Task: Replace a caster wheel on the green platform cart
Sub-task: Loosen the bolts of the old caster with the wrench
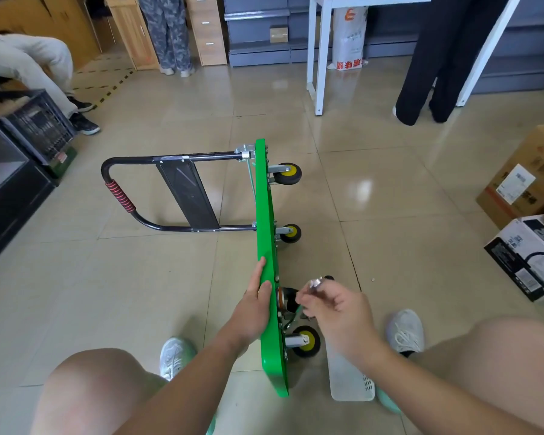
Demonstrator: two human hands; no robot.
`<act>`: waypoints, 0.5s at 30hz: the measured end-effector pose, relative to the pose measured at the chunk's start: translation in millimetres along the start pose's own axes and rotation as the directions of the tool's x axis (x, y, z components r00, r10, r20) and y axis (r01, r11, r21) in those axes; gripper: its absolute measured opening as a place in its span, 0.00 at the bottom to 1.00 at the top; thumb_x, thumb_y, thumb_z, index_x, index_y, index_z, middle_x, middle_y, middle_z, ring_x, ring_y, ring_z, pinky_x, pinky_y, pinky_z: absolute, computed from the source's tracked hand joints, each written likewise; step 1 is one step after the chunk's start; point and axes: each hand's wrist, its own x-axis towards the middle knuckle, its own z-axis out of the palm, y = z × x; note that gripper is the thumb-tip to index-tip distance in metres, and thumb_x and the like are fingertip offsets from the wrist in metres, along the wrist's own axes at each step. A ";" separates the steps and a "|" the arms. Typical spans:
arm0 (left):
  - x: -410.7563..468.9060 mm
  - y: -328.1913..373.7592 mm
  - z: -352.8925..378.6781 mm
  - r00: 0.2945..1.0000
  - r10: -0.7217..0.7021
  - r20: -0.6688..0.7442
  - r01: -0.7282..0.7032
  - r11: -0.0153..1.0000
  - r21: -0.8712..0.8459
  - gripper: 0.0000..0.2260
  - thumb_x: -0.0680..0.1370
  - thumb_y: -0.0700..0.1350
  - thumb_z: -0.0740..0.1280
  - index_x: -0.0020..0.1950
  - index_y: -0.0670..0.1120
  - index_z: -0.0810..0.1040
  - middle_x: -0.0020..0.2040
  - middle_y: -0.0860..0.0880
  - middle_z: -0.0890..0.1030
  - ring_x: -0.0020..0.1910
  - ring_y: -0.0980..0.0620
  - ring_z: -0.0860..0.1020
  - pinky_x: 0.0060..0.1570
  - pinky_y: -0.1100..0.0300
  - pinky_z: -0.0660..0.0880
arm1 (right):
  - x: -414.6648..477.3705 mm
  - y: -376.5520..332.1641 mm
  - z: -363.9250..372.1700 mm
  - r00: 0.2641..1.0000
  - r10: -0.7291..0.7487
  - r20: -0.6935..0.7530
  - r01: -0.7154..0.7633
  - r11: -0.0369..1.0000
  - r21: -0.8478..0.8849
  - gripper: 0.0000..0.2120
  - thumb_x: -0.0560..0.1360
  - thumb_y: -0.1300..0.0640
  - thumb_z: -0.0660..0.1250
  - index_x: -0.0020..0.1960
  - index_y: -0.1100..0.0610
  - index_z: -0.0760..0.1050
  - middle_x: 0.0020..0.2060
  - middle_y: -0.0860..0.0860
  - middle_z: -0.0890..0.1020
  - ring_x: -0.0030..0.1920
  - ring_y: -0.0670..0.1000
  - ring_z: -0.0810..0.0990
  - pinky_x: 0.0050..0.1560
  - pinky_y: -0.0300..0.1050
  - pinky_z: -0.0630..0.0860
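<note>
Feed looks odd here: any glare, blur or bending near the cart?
Head view: glare patch on the floor right of the cart; right hand and the metal part it pinches are blurred; left hand is sharp; frame edges bend.

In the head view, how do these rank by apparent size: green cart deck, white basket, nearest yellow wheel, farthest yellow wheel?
1. green cart deck
2. white basket, partly hidden by an arm
3. nearest yellow wheel and farthest yellow wheel: nearly alike; the nearest looks slightly bigger, perhaps only from nearness to the camera.
</note>
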 end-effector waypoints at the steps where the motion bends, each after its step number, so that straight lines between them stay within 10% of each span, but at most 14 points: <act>1: 0.2 0.2 0.3 1.000 0.000 0.003 0.000 1.000 0.000 0.23 0.89 0.52 0.49 0.82 0.69 0.48 0.65 0.54 0.72 0.44 0.66 0.71 0.49 0.68 0.68 | 5.3 -4.0 -4.3 1.000 0.028 -0.007 -0.028 0.999 -0.019 0.10 0.75 0.66 0.72 0.42 0.52 0.84 0.38 0.47 0.87 0.41 0.45 0.85 0.47 0.46 0.82; 9: 1.7 -1.0 1.1 1.000 -0.010 0.015 0.010 1.000 -0.022 0.23 0.88 0.54 0.47 0.81 0.72 0.47 0.75 0.54 0.68 0.50 0.62 0.75 0.49 0.65 0.72 | 48.8 -28.1 -40.1 0.978 0.197 0.063 -0.111 0.761 -0.639 0.12 0.75 0.50 0.72 0.39 0.57 0.78 0.30 0.48 0.76 0.31 0.49 0.72 0.35 0.43 0.69; 11: 1.6 -2.0 0.8 1.000 0.001 0.011 -0.001 1.000 -0.022 0.23 0.89 0.53 0.48 0.81 0.71 0.47 0.76 0.55 0.68 0.49 0.66 0.73 0.48 0.68 0.70 | 55.1 -22.8 -50.6 0.965 0.252 -0.066 -0.251 0.830 -0.497 0.11 0.74 0.52 0.72 0.42 0.60 0.80 0.31 0.49 0.78 0.32 0.49 0.74 0.34 0.41 0.71; 15: 0.2 -1.0 0.7 1.000 0.002 0.022 -0.001 1.000 -0.021 0.23 0.89 0.52 0.47 0.82 0.69 0.47 0.75 0.56 0.67 0.47 0.67 0.72 0.45 0.70 0.69 | 60.4 -0.7 -76.7 0.766 0.600 -0.231 -0.522 0.790 0.320 0.04 0.77 0.64 0.70 0.49 0.65 0.78 0.41 0.59 0.83 0.37 0.54 0.83 0.33 0.45 0.83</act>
